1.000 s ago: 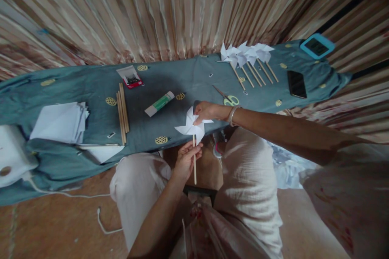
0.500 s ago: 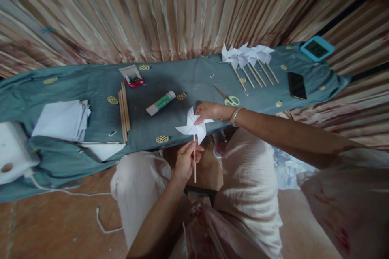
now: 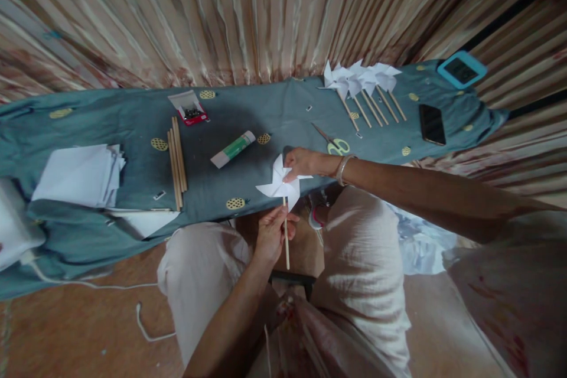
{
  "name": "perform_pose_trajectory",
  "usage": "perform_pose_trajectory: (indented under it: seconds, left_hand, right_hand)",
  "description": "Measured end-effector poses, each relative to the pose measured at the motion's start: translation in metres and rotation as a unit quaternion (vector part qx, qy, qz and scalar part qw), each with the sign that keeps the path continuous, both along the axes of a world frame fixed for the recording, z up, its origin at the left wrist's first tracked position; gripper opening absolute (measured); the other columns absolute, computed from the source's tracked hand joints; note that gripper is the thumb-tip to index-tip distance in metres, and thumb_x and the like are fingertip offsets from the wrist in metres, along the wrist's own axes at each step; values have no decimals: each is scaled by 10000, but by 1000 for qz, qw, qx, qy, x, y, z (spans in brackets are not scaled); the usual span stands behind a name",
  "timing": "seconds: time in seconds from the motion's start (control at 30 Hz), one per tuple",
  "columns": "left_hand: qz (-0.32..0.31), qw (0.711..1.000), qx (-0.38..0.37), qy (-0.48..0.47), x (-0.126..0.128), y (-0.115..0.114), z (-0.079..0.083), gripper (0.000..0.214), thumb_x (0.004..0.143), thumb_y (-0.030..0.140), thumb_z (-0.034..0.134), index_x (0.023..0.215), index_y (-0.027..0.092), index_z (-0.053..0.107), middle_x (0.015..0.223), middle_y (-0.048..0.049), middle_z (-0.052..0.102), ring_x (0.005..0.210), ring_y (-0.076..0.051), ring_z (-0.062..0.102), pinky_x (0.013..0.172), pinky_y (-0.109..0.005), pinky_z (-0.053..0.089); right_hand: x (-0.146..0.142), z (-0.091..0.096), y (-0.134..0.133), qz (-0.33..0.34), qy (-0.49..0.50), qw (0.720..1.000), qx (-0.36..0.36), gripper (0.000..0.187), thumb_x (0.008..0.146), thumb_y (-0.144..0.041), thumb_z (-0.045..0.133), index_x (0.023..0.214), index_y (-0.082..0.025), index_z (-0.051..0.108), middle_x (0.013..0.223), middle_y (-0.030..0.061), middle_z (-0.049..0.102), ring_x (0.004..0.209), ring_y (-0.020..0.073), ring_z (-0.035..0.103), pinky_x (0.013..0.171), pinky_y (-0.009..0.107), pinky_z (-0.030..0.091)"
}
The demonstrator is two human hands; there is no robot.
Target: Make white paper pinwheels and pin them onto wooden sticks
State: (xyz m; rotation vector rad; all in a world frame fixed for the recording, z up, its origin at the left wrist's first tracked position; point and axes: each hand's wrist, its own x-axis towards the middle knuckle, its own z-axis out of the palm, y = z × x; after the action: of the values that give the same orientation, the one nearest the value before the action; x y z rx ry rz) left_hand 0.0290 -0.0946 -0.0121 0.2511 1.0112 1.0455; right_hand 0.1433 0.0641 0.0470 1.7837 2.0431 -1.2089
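Observation:
A white paper pinwheel (image 3: 280,184) on a thin wooden stick (image 3: 287,245) is held between my hands, above the table's front edge. My left hand (image 3: 271,233) is closed round the stick just below the paper blades. With thumb and fingers, my right hand (image 3: 303,164) pinches the pinwheel near its centre; some fingertips are hidden behind the paper. Beyond the right hand lie scissors (image 3: 339,146) with pale green handles. A green and white glue stick (image 3: 233,149) rests on the cloth to the left of the pinwheel.
Several pinwheels (image 3: 361,80) lie in a row at the back right, near a phone (image 3: 432,124) and a blue-framed digital clock (image 3: 462,69). Toward the left are wooden sticks (image 3: 177,162), an open red box of small dark pieces (image 3: 191,113), white paper (image 3: 77,176) and a white appliance (image 3: 18,224).
The stick's lower end has swung slightly to the right. Both hands keep their grip in nearly the same place. The view has shifted a little, moving the left-side items leftward.

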Motion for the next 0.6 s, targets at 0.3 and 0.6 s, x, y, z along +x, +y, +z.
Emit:
perform_pose_trajectory:
  seconds: [0.3, 0.6]
  left_hand:
    - [-9, 1000, -1, -5, 4, 0, -1, 404, 589, 487, 828, 640, 131, 643, 585, -42, 669, 346, -72, 445, 380, -227, 308]
    - [-10, 1000, -8, -7, 11, -1, -1, 427, 582, 531, 810, 635, 136, 659, 556, -29, 649, 368, -93, 486, 397, -232, 326]
  right_hand:
    - [-9, 15, -2, 26, -68, 997, 4, 337, 687, -211, 818, 1002, -110, 750, 984, 78, 756, 836, 177, 679, 648, 197, 488]
    - [-10, 13, -2, 5, -62, 998, 4, 299, 663, -187, 817, 945, -110, 750, 891, 60, 742, 754, 155, 655, 617, 214, 468]
